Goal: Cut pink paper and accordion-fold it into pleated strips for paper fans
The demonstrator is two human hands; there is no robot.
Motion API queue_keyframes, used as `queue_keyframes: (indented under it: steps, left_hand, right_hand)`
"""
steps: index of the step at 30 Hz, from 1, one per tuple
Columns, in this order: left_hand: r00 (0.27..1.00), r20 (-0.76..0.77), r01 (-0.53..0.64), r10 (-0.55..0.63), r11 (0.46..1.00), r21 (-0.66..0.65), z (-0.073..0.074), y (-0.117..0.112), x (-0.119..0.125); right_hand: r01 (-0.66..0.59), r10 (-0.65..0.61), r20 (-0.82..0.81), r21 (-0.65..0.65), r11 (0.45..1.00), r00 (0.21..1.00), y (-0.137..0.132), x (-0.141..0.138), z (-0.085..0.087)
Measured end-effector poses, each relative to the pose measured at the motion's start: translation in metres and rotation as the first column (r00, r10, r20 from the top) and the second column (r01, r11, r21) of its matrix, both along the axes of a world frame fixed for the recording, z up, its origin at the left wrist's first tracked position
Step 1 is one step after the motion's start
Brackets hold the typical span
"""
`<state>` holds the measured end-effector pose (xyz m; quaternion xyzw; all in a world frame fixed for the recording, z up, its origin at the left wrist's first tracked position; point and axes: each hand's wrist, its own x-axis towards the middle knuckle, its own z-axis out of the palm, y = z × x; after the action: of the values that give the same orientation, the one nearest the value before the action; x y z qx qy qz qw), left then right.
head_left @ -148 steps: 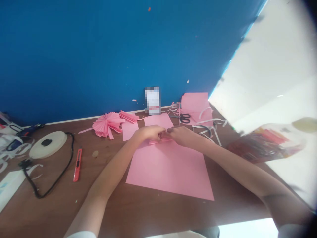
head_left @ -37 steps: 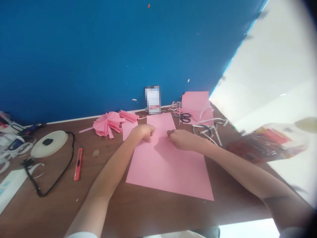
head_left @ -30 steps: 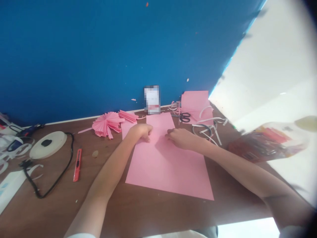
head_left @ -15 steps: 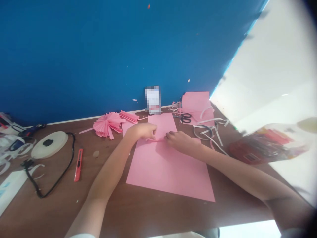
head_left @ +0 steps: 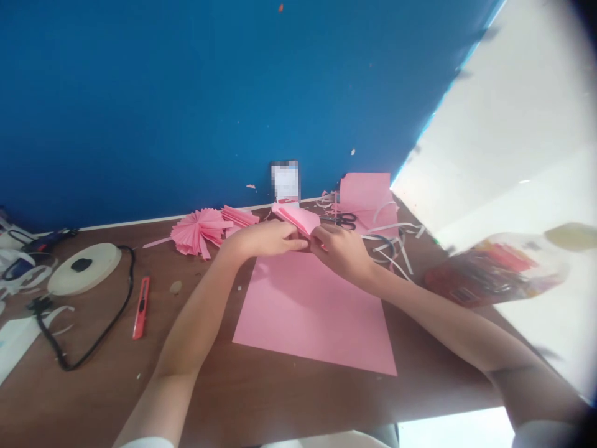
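Pleats of pink paper [head_left: 295, 219] were pinched between the left hand [head_left: 263, 241] and the right hand [head_left: 338, 250], both gripping them, just beyond the far edge of a large pink sheet [head_left: 312, 317] at 12 o'clock. Too loose a pinch could have let the pleats spring open, and a slip toward 2 o'clock could have snagged the scissors [head_left: 339, 221] or the white paper strips [head_left: 392, 246]; the red utility knife [head_left: 140, 308] lay well apart at 8 o'clock. Compared with the frame half a second earlier, the hands had raised the folded paper, where a thin fold had lain flat on the sheet, and the sheet's far end no longer showed beyond them. Whether the pleats remained joined to the sheet was hidden.
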<state>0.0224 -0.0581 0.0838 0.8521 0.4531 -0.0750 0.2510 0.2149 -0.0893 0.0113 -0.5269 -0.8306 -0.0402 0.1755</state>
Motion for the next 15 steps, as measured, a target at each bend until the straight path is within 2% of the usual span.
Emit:
queue_keyframes:
  steps: [4, 8, 12, 15]
  left_hand:
    - [0.996, 0.069, -0.058, 0.053, 0.996, 0.074, 0.001, 0.003, 0.001]
    - [0.995, 0.1, -0.023, 0.015, 0.996, 0.081, 0.002, 0.002, 0.005]
    - [0.993, 0.116, -0.023, -0.002, 0.976, 0.218, -0.001, 0.008, 0.002]
    - [0.987, 0.159, -0.057, 0.0, 0.935, 0.351, -0.004, 0.013, -0.001]
  right_hand:
    - [-0.117, 0.123, -0.076, 0.083, 0.99, 0.989, -0.003, -0.002, -0.001]
    - [-0.258, 0.27, -0.127, 0.104, 0.961, 0.954, -0.002, -0.004, 0.0]
    - [-0.344, 0.355, -0.149, 0.093, 0.934, 0.923, -0.001, -0.004, -0.002]
    - [-0.34, 0.347, -0.134, 0.075, 0.937, 0.928, 0.0, -0.003, -0.004]
